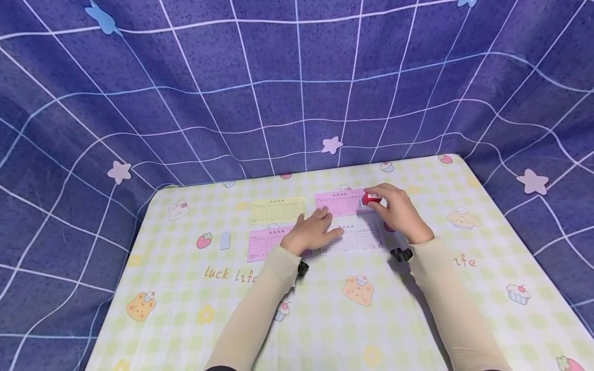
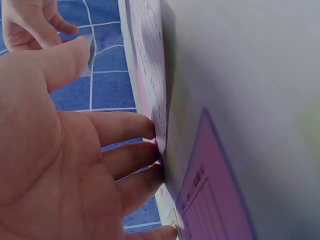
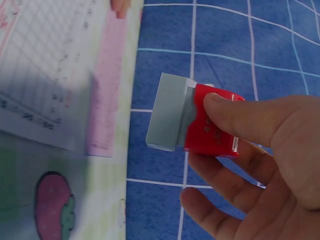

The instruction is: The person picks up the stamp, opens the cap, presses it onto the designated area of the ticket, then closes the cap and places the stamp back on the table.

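Note:
My right hand (image 1: pixel 400 210) pinches a red stamp (image 3: pixel 212 120) with a grey block base between thumb and fingers. It holds the stamp over the right part of the upper pink form slip (image 1: pixel 336 205); in the right wrist view the base looks apart from the paper. My left hand (image 1: pixel 310 233) lies with spread fingers among the slips, its fingertips (image 2: pixel 150 156) touching paper near the upper pink slip. Below that slip lies a white form slip (image 1: pixel 359 240), partly under the left thumb. The left hand and sleeve cover part of the lower pink slip (image 1: pixel 265 243).
A yellow form slip (image 1: pixel 277 209) lies left of the upper pink one. Further left rests a small pale blue rectangular piece (image 1: pixel 225 240). A patterned cloth (image 1: pixel 176 288) covers the table, and a blue gridded curtain (image 1: pixel 278 103) hangs behind its far edge.

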A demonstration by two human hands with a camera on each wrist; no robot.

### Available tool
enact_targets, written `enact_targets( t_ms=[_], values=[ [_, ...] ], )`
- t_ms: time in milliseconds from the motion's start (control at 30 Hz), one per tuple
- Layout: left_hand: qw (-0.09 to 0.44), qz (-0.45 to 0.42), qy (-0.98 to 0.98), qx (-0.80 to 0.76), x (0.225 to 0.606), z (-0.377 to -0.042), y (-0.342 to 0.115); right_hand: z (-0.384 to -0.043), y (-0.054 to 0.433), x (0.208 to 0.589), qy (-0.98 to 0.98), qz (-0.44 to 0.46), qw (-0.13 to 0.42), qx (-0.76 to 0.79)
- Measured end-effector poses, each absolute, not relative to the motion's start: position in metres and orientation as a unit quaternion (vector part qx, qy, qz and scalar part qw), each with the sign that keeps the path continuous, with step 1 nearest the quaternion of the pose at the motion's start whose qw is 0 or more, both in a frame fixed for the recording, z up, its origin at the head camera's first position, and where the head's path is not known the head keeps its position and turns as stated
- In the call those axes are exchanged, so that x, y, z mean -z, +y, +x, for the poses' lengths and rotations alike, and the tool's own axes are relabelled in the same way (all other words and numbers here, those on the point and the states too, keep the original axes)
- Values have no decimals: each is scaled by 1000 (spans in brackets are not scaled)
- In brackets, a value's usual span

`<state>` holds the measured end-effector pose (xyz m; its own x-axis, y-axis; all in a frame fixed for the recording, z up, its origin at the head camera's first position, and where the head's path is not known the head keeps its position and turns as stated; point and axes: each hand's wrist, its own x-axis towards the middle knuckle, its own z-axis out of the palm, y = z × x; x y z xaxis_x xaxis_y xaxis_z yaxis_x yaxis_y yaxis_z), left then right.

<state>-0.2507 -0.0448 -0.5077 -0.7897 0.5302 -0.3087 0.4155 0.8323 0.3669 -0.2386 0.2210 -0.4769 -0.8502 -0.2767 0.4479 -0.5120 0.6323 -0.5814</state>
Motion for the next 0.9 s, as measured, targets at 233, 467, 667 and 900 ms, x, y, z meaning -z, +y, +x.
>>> enact_targets(
  t_ms=[233, 467, 667, 900],
  values=[
    [198, 252, 937, -141, 505, -250, -46, -245, 222, 485, -893, 208, 154, -367],
    [196, 252, 937, -139, 504, -248, -46, -250, 223, 495, -897, 190, 146, -372],
    [195, 251, 939, -133, 504, -249, -45, -253, 223, 502, -901, 178, 133, -372],
    [195, 253, 939, -131, 507, -249, -43, -252, 220, 510, -902, 177, 125, -374]
  ],
)
